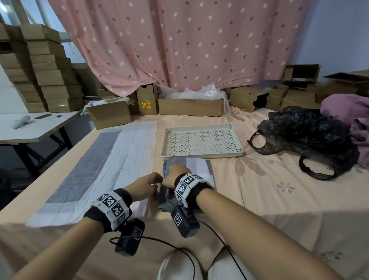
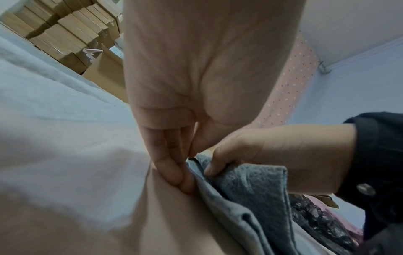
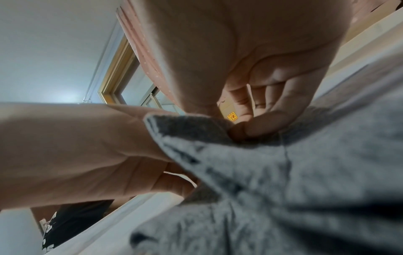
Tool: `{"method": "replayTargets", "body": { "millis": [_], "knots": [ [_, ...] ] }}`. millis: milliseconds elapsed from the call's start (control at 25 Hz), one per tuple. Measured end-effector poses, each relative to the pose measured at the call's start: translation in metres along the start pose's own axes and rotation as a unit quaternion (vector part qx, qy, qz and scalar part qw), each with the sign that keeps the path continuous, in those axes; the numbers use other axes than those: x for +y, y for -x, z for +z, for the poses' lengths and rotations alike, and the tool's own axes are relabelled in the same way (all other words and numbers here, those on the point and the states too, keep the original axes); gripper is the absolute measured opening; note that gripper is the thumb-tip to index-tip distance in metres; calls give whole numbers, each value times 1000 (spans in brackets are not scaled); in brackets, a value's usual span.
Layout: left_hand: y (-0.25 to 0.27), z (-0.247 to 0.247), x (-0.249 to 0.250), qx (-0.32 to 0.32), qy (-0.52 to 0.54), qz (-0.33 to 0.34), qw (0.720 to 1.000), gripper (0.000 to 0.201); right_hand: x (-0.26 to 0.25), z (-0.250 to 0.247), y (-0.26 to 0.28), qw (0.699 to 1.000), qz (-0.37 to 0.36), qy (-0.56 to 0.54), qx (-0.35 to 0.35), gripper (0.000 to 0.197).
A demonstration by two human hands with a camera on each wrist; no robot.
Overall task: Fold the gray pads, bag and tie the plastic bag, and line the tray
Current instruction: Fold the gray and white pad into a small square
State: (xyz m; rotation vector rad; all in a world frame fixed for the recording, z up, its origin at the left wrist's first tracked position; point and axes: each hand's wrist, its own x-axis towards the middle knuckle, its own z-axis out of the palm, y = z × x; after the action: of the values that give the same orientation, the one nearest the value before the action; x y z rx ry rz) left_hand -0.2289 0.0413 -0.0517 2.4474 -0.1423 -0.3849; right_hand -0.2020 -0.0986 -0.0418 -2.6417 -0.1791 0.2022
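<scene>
Head view: both hands meet on a folded gray pad at the tray's 6 o'clock. Right hand pinches its edge; left hand, fingers curled, grips its left edge

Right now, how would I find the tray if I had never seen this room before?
Look at the peach bedspread in front of the pink dotted curtain. In its middle, just beyond the two hands and the folded gray pad, lies a flat cream tray. It is the only hard thing there, and its bottom is full of small holes, unlike the soft pads to its left and the crumpled black bag to its right.
</scene>
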Motion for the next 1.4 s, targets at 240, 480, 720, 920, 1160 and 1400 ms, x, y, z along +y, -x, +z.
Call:
{"method": "replayTargets", "body": {
  "millis": [240, 480, 720, 920, 1160, 1400],
  "knots": [
    [2, 1, 1, 6, 0, 5, 1000, 41, -7, 6, 6, 998, -5, 29, -50, 21],
    [9, -3, 15, 46, -70, 13, 996, 39, 28, -30, 16, 994, -16, -83, -70, 25],
    [3, 3, 26, 48, -164, 35, 985, 41, 109, -73, 22, 994, 100, -15, -43, 26],
    [3, 7, 31, 59, -170, 7, 984, 39, 113, -59, 21, 959, 135, -230, -93, 20],
    [5, 11, 36, 60, -157, 6, 986, 45, 114, -55, 8, 973, 135, -177, -68, 29],
    [-4, 20, 66, 14, -177, 36, 983, 42, 134, -81, 14, 972, 150, -171, -50, 39]
  ]
}}
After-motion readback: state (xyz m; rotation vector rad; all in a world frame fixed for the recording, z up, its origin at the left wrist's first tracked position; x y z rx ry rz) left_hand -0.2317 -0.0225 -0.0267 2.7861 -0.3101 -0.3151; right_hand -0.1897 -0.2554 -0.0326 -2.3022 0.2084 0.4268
